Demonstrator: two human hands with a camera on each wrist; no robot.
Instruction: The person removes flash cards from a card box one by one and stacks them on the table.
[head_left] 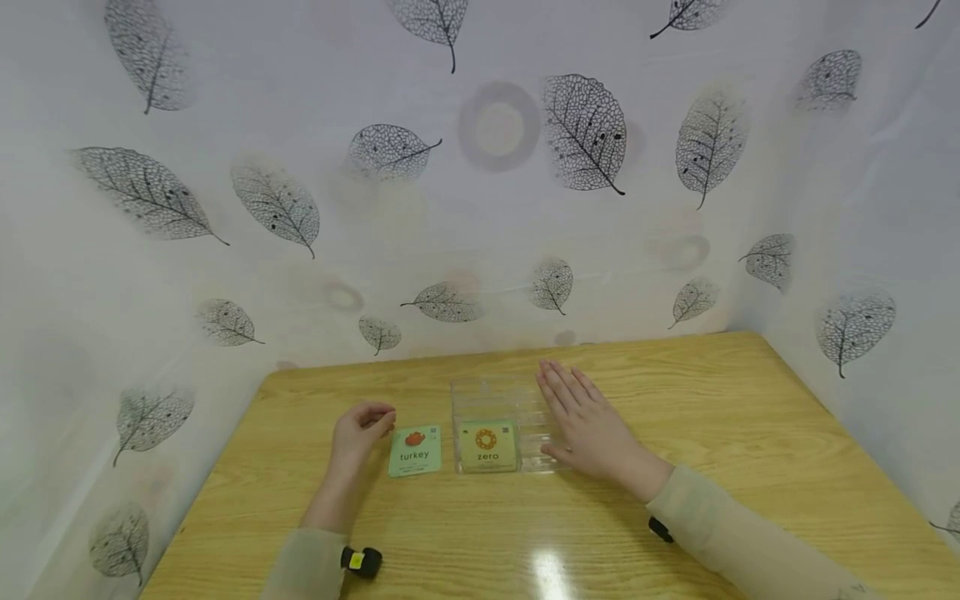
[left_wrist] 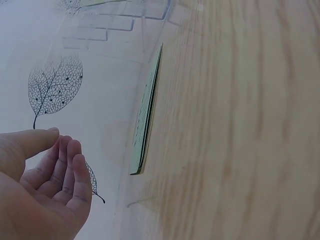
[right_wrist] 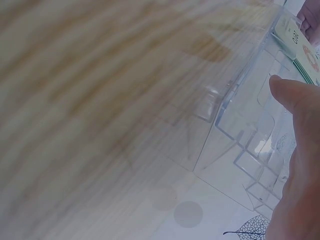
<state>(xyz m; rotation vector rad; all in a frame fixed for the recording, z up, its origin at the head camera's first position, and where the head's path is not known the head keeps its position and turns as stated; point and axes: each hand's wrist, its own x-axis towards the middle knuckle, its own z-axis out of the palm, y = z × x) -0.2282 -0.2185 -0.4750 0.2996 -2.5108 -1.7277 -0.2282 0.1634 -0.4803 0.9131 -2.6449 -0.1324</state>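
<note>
A green picture card lettered "turkey" (head_left: 415, 457) lies flat on the table, and the left wrist view shows it edge-on as a thin stack of cards (left_wrist: 146, 115). Just left of it is my left hand (head_left: 363, 433), its fingers loosely bent and nothing held between them. To the right stands a clear plastic box (head_left: 487, 404) divided into compartments. A yellowish-green "zero" card (head_left: 488, 450) sits in its front left compartment, with more card edges beneath it in the right wrist view. My right hand (head_left: 588, 425) spreads straight fingers over the box's right side, hiding part of it.
The wooden table (head_left: 465, 525) has its back edge against a pale leaf-printed cloth (head_left: 480, 225), which also rises on both sides. Light glares off the table's front middle.
</note>
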